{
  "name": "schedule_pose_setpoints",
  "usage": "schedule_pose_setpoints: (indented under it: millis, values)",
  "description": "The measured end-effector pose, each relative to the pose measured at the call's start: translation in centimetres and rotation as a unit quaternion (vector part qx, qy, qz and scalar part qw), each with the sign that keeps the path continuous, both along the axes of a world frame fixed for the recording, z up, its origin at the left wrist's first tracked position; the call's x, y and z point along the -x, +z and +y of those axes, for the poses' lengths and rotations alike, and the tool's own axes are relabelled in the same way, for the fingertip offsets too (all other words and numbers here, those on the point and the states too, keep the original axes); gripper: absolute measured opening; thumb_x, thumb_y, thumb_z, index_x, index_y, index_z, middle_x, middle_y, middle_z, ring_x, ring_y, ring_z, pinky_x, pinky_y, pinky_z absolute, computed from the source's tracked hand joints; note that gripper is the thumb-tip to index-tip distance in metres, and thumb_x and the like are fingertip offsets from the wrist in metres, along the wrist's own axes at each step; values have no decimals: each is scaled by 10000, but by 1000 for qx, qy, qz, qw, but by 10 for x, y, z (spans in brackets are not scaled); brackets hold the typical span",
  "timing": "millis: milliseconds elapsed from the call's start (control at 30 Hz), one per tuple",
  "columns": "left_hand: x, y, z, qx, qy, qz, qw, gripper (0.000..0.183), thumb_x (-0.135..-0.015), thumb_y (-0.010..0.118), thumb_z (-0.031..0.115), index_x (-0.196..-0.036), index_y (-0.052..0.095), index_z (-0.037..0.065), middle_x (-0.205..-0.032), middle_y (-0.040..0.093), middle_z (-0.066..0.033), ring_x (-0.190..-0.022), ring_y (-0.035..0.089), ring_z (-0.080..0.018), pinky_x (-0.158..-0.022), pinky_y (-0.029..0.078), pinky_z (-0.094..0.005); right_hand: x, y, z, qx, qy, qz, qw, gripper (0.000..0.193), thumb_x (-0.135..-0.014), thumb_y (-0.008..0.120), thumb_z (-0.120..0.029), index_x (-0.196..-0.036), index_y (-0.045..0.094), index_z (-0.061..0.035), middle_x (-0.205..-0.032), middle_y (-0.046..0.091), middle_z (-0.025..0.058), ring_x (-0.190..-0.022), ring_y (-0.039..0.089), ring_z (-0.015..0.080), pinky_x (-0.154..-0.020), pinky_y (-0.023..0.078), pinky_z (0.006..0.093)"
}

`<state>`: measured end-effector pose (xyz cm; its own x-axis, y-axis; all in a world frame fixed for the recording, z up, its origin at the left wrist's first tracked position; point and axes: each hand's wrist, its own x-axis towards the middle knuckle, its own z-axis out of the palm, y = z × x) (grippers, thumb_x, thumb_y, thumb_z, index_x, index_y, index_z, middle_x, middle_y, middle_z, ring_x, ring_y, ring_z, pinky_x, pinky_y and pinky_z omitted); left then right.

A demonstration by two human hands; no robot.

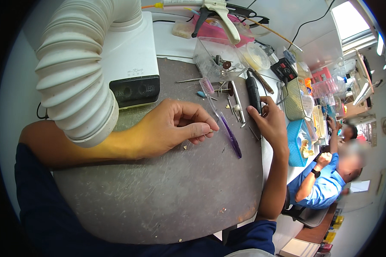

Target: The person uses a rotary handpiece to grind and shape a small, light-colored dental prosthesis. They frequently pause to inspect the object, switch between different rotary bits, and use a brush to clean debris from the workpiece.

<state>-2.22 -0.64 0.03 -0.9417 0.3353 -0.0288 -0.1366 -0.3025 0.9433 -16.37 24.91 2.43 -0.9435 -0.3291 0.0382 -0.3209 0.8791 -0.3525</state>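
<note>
Now your left hand (176, 126) points rightward above the grey mat (158, 201), thumb and fingertips pressed together; whether they pinch something tiny, I cannot tell. Its forearm comes from the left, passing below the mouth of the white hose (73, 73). Your right hand (272, 123) reaches upward, thumb and curled fingers closed about the black handpiece's (252, 91) lower end. Between both hands lies the purple toothbrush (232, 137), slanting.
</note>
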Motion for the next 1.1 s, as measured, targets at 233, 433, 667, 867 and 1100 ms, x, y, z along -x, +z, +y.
schedule_pose_setpoints:
  millis: [233,433,667,867,1100]
  values:
    - [1,4,3,6,16,-7,1000,172,-936,595,80,-1068,640,-21,-889,631,-49,-790,571,-85,-728,489,-238,-12,18,5,-75,11,137,988,397,-833,712,-369,-1008,634,-21,-583,571,78,-525,561,205,-530,424,333]
    - [-1,1,2,19,15,-14,1000,204,-922,619,88,-1092,637,-23,-887,631,-45,-785,572,-84,-726,496,-234,-41,43,5,-93,104,-12,990,314,-810,727,-329,-717,670,-35,-584,619,93,-521,608,222,-543,448,328]
    - [1,2,2,29,26,-8,999,214,-908,646,103,-1091,646,-8,-921,662,-55,-795,588,-78,-743,500,-227,-47,38,0,-153,113,-54,980,299,-812,700,-326,-729,680,-39,-616,635,120,-585,642,297,-571,472,372]
    - [0,6,3,34,34,-29,998,210,-895,666,102,-1081,645,7,-943,664,-61,-841,609,-87,-777,505,-232,-47,32,-5,-134,133,-66,980,246,-817,662,-257,-735,662,-25,-607,624,131,-585,639,304,-569,472,380]
    - [-1,3,3,37,23,-34,998,211,-891,672,100,-1075,643,1,-960,665,-58,-905,621,-91,-807,502,-234,-48,26,-6,-26,137,-44,989,203,-821,669,-172,-715,627,-4,-573,598,109,-511,604,205,-521,446,318]
